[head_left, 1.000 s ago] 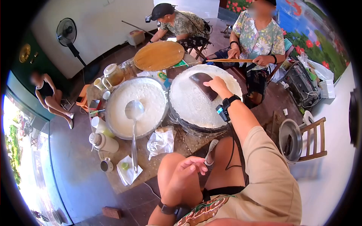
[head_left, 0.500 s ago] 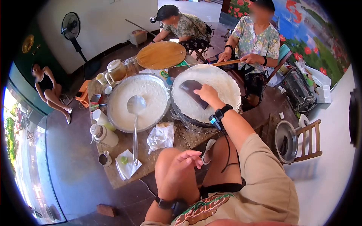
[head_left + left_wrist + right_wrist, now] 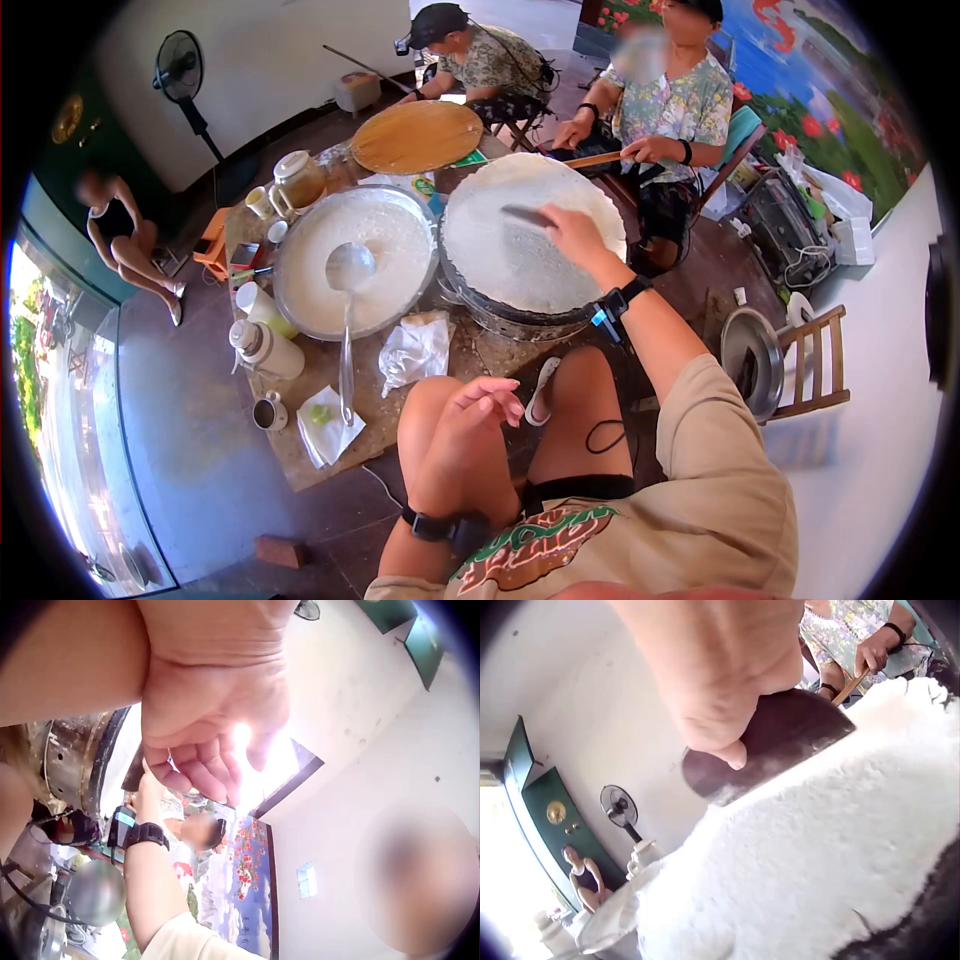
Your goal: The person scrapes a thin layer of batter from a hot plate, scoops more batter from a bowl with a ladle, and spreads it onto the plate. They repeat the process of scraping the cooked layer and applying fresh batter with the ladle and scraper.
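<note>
The right hand [image 3: 578,238] is gripping a scraper [image 3: 787,731], its long edge facing down, maybe running across the pan [image 3: 505,320]. Before the pan, the left hand [image 3: 468,422] is hanging loose.

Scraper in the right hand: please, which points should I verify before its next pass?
1. Scraper held: ok, in the right hand.
2. Its edge on the batter: cannot tell, contact is unclear.
3. Batter smooth: not ok, bumps show in the right wrist view.
4. Left hand away from griddle: ok.
5. Ladle aside: ok, in the basin.
6. Griddle heat: cannot tell.
</note>
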Motion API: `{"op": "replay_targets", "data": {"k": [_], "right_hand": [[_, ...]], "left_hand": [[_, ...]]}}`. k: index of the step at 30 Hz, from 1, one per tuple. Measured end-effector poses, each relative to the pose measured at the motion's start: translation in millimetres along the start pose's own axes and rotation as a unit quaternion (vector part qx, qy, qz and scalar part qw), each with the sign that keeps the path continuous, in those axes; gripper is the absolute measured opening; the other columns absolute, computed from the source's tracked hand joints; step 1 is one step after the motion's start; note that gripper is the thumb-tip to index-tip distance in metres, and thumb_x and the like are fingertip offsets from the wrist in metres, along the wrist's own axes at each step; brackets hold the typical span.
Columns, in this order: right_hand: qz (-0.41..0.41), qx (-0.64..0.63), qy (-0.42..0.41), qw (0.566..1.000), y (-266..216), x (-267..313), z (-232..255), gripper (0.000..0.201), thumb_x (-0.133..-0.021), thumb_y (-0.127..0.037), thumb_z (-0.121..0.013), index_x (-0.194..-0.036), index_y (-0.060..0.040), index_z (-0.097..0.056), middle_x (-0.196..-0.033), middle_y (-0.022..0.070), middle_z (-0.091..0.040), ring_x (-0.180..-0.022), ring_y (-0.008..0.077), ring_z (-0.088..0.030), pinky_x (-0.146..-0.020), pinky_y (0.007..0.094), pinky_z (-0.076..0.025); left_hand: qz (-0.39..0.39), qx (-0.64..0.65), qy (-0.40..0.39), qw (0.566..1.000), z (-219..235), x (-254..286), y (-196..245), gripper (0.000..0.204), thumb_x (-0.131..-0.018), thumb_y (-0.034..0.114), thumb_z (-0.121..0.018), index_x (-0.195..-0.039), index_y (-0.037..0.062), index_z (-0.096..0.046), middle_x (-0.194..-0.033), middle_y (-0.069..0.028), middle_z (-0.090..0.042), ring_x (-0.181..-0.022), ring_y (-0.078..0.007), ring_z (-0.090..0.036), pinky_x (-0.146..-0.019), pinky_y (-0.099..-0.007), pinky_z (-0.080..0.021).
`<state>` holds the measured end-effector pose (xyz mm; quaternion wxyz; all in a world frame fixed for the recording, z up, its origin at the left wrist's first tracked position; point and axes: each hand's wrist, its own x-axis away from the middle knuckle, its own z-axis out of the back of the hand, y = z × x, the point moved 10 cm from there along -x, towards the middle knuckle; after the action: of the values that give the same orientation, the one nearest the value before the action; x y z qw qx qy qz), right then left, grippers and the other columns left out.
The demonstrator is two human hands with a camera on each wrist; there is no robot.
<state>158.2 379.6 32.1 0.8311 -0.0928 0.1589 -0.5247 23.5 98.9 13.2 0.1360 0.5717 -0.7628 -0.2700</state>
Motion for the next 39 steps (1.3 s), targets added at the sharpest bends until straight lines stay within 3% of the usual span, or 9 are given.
{"op": "replay_targets", "data": {"k": [3,7,16,19,22,25,28,35,39], "right_hand": [[0.186,-0.032,0.047,0.981,-26.9,33.2,-11.3,0.053,-0.071,0.006,-0.054,-0.12,-0.014,-0.054,-0.116,0.0103,-0.058,-0.108,0.0291,-0.055,-0.091,0.0364,-0.045],[0.237,-0.006,0.056,0.97,-26.9,56.4,-19.9,0.06,-0.069,0.01,-0.047,-0.123,-0.0147,-0.052,-0.123,0.0123,-0.054,-0.113,0.0303,-0.052,-0.097,0.0398,-0.04],[0.201,-0.022,0.008,0.979,-20.6,129.1,5.4,0.061,-0.07,0.009,-0.045,-0.124,-0.0171,-0.053,-0.122,0.0147,-0.054,-0.105,0.0315,-0.056,-0.09,0.0373,-0.044],[0.141,-0.146,0.097,0.974,-21.3,190.6,50.2,0.051,-0.075,0.006,-0.05,-0.125,-0.0093,-0.05,-0.121,0.0144,-0.055,-0.102,0.0311,-0.057,-0.09,0.0348,-0.045],[-0.073,-0.507,0.072,0.856,24.6,250.9,27.1,0.04,-0.082,0.001,-0.054,-0.121,-0.0033,-0.05,-0.114,0.0128,-0.059,-0.1,0.0261,-0.059,-0.087,0.0348,-0.047],[-0.183,-0.834,0.127,0.504,36.1,307.6,-10.3,0.033,-0.087,-0.011,-0.056,-0.118,-0.0025,-0.05,-0.103,0.0103,-0.061,-0.094,0.0224,-0.061,-0.079,0.0359,-0.051],[-0.205,-0.899,0.051,0.383,34.9,336.5,-63.5,0.036,-0.087,-0.02,-0.058,-0.118,-0.0048,-0.049,-0.095,0.0106,-0.062,-0.085,0.0235,-0.062,-0.072,0.0377,-0.053],[-0.252,-0.895,-0.052,0.365,26.8,338.5,-156.9,0.04,-0.084,-0.029,-0.061,-0.115,-0.0048,-0.052,-0.091,0.0119,-0.064,-0.078,0.024,-0.063,-0.067,0.0377,-0.053],[-0.258,-0.878,-0.084,0.394,17.4,330.3,-155.4,0.038,-0.085,-0.026,-0.06,-0.116,-0.0059,-0.052,-0.098,0.0091,-0.063,-0.086,0.0224,-0.062,-0.075,0.0359,-0.051]], "left_hand": [[0.004,-0.002,-0.014,1.0,-5.2,-6.0,-4.0,0.034,-0.089,0.021,-0.055,-0.114,-0.002,-0.054,-0.089,-0.0116,-0.063,-0.082,-0.0205,-0.059,-0.08,-0.0308,-0.045],[0.004,-0.015,0.002,1.0,-5.7,-7.1,-9.9,0.034,-0.089,0.021,-0.054,-0.114,-0.0018,-0.053,-0.09,-0.0113,-0.063,-0.081,-0.0197,-0.058,-0.081,-0.0314,-0.044],[-0.015,-0.045,0.004,0.999,-4.0,2.0,2.5,0.037,-0.087,0.024,-0.056,-0.116,0.0,-0.053,-0.093,-0.0092,-0.062,-0.08,-0.0194,-0.057,-0.082,-0.0353,-0.043],[-0.019,-0.067,0.008,0.998,1.0,17.6,6.4,0.037,-0.087,0.025,-0.056,-0.116,0.0021,-0.053,-0.094,-0.007,-0.062,-0.08,-0.0201,-0.057,-0.082,-0.0403,-0.043],[-0.044,-0.027,-0.008,0.999,0.5,36.2,16.1,0.036,-0.086,0.028,-0.057,-0.116,0.0071,-0.054,-0.095,-0.0059,-0.062,-0.077,-0.0202,-0.057,-0.079,-0.0429,-0.041],[-0.07,0.017,-0.1,0.992,-22.2,50.7,27.6,0.043,-0.086,0.033,-0.057,-0.116,0.0034,-0.053,-0.091,-0.0097,-0.061,-0.078,-0.0225,-0.056,-0.081,-0.0439,-0.043],[-0.067,0.021,-0.094,0.993,-22.3,52.7,24.1,0.039,-0.087,0.035,-0.056,-0.116,0.0091,-0.055,-0.093,-0.0077,-0.061,-0.075,-0.0192,-0.055,-0.077,-0.0405,-0.039],[-0.06,0.047,-0.089,0.993,-3.7,56.3,6.9,0.045,-0.089,0.036,-0.053,-0.125,0.0109,-0.048,-0.102,-0.0081,-0.061,-0.083,-0.0206,-0.055,-0.078,-0.0403,-0.04],[-0.108,-0.114,-0.012,0.988,-31.8,55.0,53.2,0.074,-0.085,0.045,-0.055,-0.142,0.0113,-0.022,-0.137,-0.0162,-0.039,-0.119,-0.0305,-0.045,-0.098,-0.0511,-0.035]]}}
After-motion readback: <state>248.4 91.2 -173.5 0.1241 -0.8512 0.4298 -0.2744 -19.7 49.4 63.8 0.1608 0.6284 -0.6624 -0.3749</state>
